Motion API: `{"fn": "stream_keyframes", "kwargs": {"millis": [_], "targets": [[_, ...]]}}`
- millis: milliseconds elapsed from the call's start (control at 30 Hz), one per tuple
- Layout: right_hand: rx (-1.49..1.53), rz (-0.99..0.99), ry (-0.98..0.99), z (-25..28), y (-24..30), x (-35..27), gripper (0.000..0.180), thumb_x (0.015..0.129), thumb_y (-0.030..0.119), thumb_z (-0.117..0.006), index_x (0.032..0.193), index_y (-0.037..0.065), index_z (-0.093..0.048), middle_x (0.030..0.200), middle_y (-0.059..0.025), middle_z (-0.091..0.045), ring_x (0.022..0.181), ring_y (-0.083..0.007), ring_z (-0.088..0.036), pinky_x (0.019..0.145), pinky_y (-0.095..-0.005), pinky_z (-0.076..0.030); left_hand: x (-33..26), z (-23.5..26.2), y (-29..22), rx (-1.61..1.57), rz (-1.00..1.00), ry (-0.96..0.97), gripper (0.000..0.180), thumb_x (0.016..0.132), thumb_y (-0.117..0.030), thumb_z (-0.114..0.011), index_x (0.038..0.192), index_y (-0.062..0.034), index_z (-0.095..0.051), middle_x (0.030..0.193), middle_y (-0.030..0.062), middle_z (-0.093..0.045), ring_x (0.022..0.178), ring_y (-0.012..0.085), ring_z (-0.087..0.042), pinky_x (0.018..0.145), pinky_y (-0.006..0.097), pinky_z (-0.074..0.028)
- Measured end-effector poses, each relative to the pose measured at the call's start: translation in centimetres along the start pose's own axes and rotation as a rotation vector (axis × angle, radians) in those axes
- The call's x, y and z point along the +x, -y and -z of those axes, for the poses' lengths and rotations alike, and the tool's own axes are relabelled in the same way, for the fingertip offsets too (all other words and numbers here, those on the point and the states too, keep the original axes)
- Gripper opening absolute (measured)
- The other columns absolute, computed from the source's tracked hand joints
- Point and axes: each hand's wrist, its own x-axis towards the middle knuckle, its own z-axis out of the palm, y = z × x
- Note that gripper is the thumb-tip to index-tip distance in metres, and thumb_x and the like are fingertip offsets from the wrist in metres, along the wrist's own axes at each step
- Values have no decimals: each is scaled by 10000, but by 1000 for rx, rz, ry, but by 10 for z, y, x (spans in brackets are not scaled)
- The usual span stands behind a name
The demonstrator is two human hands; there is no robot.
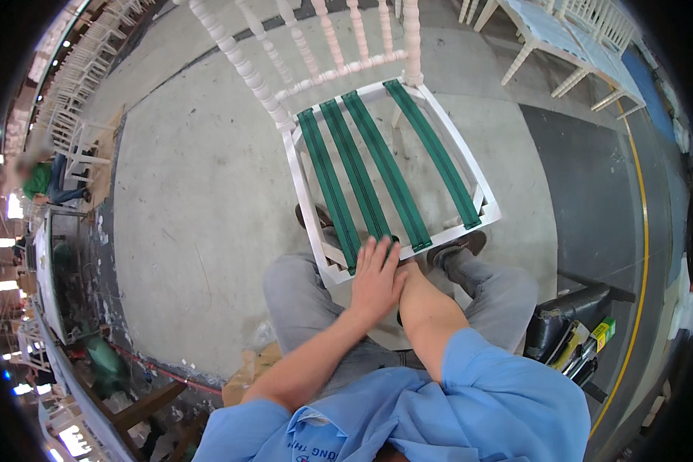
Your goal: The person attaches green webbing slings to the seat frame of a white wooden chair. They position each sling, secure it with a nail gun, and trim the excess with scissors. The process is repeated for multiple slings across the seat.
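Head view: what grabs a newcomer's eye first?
The white chair frame at centre, with four green straps stretched across its open seat. The left hand lies flat on the seat's front rail over the strap ends; the right hand is hidden behind it. More white chairs stand at upper right.

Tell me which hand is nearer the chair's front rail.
Left. The left hand lies flat on the white chair's front rail over the green webbing straps; the right hand is hidden behind it, under the frame.
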Motion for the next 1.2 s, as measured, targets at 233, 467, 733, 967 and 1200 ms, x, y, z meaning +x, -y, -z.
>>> {"fn": "stream_keyframes", "kwargs": {"millis": [233,467,733,967,1200], "targets": [[-36,-16,-88,-1,-3,37,638,1038,646,-459,1444,168,-577,1468,-116,-613,1297,-311,-582,1069,-538,-468,-55,-39,8,-1304,1572,207,265,1097,-318,-524,1091,-89,-658,756,9,-612,668,211,-592,592,394,-454],[-80,-34,-192,29,1,53,615,1034,635,-471,1414,167,-597,1436,-119,-630,1246,-309,-605,1034,-536,-485,-45,-102,56,-1856,1839,8,380,1097,-478,-505,896,-172,-607,700,-17,-562,547,163,-488,509,324,-365],[-118,-69,-325,80,4,62,590,1030,621,-485,1380,165,-621,1399,-122,-649,1188,-307,-631,995,-533,-505,-24,-110,73,-2162,1908,-151,466,1041,-642,-552,924,-208,-677,788,6,-713,481,192,-599,369,296,-382],[-123,-76,-371,91,6,76,569,1026,609,-497,1349,163,-641,1366,-124,-666,1136,-305,-653,961,-530,-522,-30,-124,97,-2374,2015,-298,386,1036,-432,-539,1135,-132,-760,962,19,-806,779,230,-776,616,395,-659],[-192,-95,-373,96,12,82,549,1022,597,-509,1319,162,-661,1334,-127,-683,1085,-304,-676,926,-528,-539,5,-95,69,-2685,1392,-263,336,1018,-214,-600,1235,26,-690,1160,199,-752,1066,307,-753,895,431,-668]]}}
